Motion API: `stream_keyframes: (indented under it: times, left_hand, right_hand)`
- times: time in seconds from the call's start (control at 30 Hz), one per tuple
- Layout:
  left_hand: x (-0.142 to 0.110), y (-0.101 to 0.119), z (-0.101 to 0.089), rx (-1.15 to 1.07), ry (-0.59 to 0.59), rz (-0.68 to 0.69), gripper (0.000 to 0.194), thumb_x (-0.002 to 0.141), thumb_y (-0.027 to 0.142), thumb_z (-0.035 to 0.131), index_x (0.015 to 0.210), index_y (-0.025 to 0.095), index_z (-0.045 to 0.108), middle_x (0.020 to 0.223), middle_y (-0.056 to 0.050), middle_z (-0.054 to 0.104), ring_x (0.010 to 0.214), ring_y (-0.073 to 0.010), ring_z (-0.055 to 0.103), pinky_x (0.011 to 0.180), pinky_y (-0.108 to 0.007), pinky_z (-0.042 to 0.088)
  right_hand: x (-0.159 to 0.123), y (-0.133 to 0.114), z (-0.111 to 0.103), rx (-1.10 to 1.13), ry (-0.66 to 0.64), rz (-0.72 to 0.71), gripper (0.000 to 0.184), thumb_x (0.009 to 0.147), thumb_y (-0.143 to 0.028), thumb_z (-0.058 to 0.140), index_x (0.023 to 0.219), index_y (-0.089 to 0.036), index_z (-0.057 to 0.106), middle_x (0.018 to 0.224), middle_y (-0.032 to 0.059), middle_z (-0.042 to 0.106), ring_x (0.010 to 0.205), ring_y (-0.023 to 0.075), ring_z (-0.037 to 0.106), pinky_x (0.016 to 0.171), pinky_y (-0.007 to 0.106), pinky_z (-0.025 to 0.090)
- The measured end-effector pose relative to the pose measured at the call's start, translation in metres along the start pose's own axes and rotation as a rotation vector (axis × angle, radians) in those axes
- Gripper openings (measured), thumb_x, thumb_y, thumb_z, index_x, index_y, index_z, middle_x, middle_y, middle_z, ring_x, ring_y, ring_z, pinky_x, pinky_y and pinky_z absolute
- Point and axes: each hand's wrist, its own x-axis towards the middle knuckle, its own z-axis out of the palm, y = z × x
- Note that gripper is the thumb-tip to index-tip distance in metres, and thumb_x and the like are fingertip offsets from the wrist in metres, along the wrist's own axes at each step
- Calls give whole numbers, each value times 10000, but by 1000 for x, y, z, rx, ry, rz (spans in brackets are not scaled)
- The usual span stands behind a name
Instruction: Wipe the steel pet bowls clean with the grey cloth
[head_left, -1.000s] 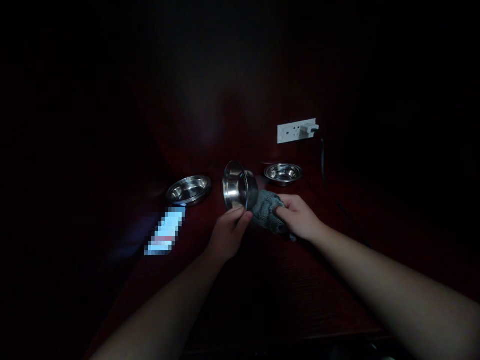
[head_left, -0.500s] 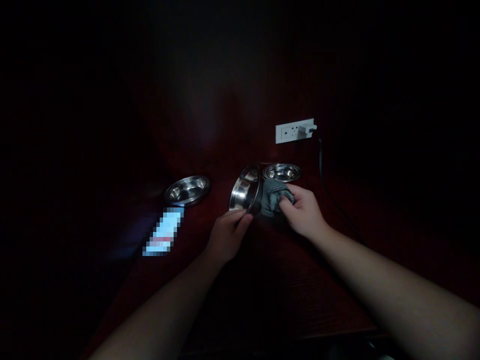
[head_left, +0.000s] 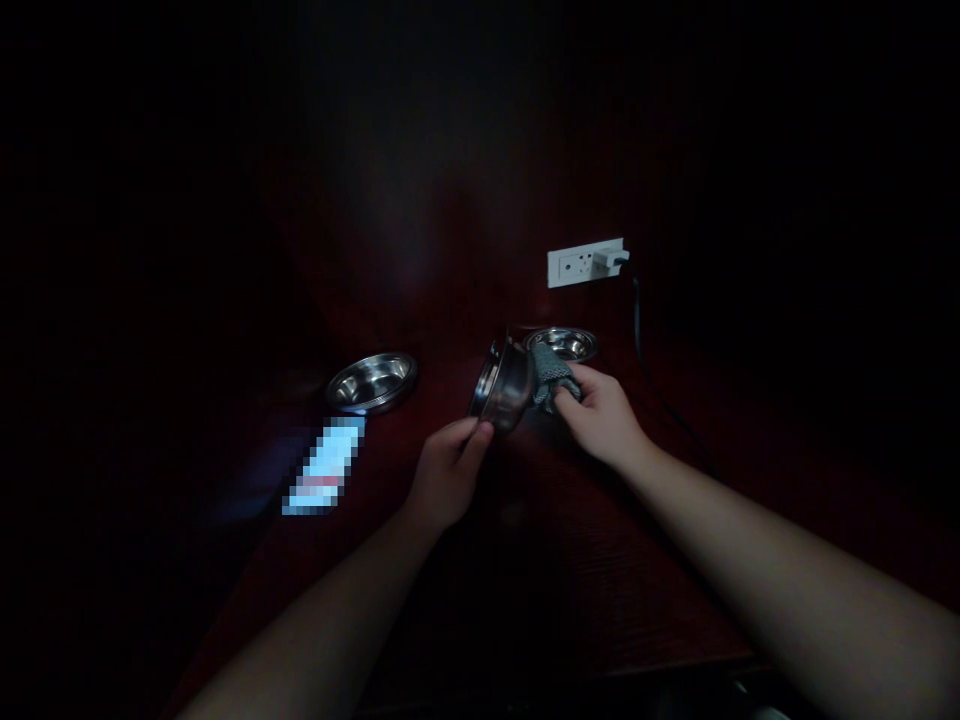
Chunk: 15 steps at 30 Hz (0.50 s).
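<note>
Held bowl (head_left: 516,392): shiny metal, tipped on its side, its mouth turned leftward and its rounded outside facing right; it is too dark to tell whether its lower edge touches the tabletop.
Left hand (head_left: 448,472): grasping the held bowl by the near, lower part of its rim, thumb on the outer side.
Right hand (head_left: 606,415): just right of the held bowl, gripping the cloth between thumb and fingers.
Cloth (head_left: 553,368): grey-green, knitted-looking, bunched up, pressed to the right-hand outside of the held bowl.
Left dish (head_left: 371,382): shallow, metal, open side up, well apart to the left of the held bowl.
Right dish (head_left: 576,343): metal, open side up, behind and to the right of the held bowl, partly hidden by the cloth.
Bright rectangle (head_left: 324,468): pixelated, left of the held bowl and nearer the person, close by the left dish.
Wall socket (head_left: 566,268): white, above and right of the held bowl, with a plug (head_left: 611,259) and dark cable (head_left: 637,320).
Tabletop (head_left: 585,560): dark red, beneath the held bowl.
</note>
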Motion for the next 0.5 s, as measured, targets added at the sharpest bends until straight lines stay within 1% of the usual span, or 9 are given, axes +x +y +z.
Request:
stream_keyframes:
  times: [0.07,0.17,0.23,0.3,0.4,0.5]
  left_hand:
    - [-1,2,1,-65,1,-9,377,947,433,441,744,164,609,719,10,587,679,-138,525,641,-242,421]
    - [-1,4,2,-148,16,-3,377,948,448,439,817,163,649,784,-9,649,733,-159,573,706,-258,463]
    - [-2,5,3,-197,16,18,379,952,453,436,905,163,675,884,-30,693,817,-180,611,790,-278,481]
    - [-3,4,4,-243,10,33,393,959,456,424,994,162,683,996,-51,713,906,-198,633,869,-297,479]
    - [-4,2,6,-305,11,31,423,973,459,398,1088,156,671,1099,-70,711,997,-210,641,934,-308,467]
    - [-5,-1,8,-349,11,23,453,977,472,385,1138,144,653,1152,-87,702,1052,-218,640,963,-319,462]
  right_hand:
    - [0,3,0,-19,-53,5,206,781,-205,514,903,-161,673,764,5,607,684,156,528,665,281,410]
    - [-1,4,-1,-67,-145,33,211,797,-222,527,925,-170,685,763,7,624,711,172,555,696,297,426]
    - [-1,4,-1,-91,-215,67,200,806,-242,531,915,-175,685,750,7,628,695,174,559,680,300,431]
    - [-2,4,0,-116,-270,87,173,813,-261,531,862,-175,673,745,13,634,684,173,561,659,299,434]
    - [-3,2,0,-162,-313,78,148,819,-274,534,777,-177,639,750,27,644,706,179,574,662,301,438]
    - [-5,1,0,-168,-342,56,123,821,-272,550,803,-177,626,763,30,644,713,177,574,668,304,440]
